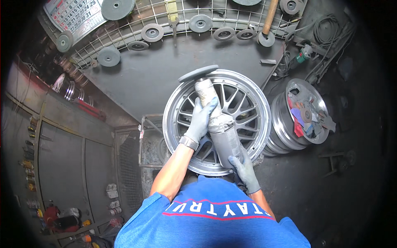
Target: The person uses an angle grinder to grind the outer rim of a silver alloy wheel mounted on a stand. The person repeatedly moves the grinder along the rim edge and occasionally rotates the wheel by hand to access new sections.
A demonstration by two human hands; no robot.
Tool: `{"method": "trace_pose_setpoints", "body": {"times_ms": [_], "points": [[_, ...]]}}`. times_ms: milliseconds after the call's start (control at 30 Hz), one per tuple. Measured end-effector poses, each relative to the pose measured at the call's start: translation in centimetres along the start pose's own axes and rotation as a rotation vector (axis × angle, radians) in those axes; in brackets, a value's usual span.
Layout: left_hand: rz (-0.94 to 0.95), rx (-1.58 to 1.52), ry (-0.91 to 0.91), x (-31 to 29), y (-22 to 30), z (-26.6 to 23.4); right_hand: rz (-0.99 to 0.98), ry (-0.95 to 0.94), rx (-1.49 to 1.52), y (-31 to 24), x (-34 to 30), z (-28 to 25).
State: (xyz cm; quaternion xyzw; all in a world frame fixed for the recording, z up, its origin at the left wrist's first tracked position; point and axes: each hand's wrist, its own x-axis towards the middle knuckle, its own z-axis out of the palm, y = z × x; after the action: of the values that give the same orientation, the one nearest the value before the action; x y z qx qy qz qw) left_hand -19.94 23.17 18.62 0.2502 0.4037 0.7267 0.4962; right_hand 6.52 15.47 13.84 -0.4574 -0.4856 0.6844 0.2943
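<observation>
A large angle grinder (224, 138) lies slantwise in front of me, its grey dusty body over a silver multi-spoke wheel rim (265, 118). At the grinder's far end sits a flat grey disc (198, 73), which overlaps the rim's far edge in this view; whether they touch I cannot tell. My left hand (201, 120), gloved in grey, is closed round the grinder's pale wrapped neck. Low on the grinder's rear body, my gloved right hand (245, 170) grips with the thumb on top.
Stacked rims stand on the right, the upper rim (289, 120) holding coloured rags (304, 113) and discs. Several grinding discs (200, 23) and a wooden-handled hammer (269, 20) hang on a wire grid ahead. A green tool (304, 53) hangs at the far right. Shelves line the left.
</observation>
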Motion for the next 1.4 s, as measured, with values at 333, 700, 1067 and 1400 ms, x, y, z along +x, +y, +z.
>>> {"method": "trace_pose_setpoints", "body": {"times_ms": [333,700,1067,1400], "points": [[-0.058,0.216,-0.007,2.1,-0.8,2.8,-0.016,0.0,0.167,-0.3,-0.6,0.3],[-0.029,0.174,-0.012,1.4,0.4,2.3,-0.036,-0.012,0.15,-0.5,-0.5,1.2],[-0.013,0.061,0.038,0.6,0.0,0.9,0.009,-0.046,0.059,-0.9,0.0,0.1],[0.051,-0.211,0.102,-2.4,-0.8,-1.8,-0.102,-0.149,-0.246,-2.1,1.6,-2.5]]}}
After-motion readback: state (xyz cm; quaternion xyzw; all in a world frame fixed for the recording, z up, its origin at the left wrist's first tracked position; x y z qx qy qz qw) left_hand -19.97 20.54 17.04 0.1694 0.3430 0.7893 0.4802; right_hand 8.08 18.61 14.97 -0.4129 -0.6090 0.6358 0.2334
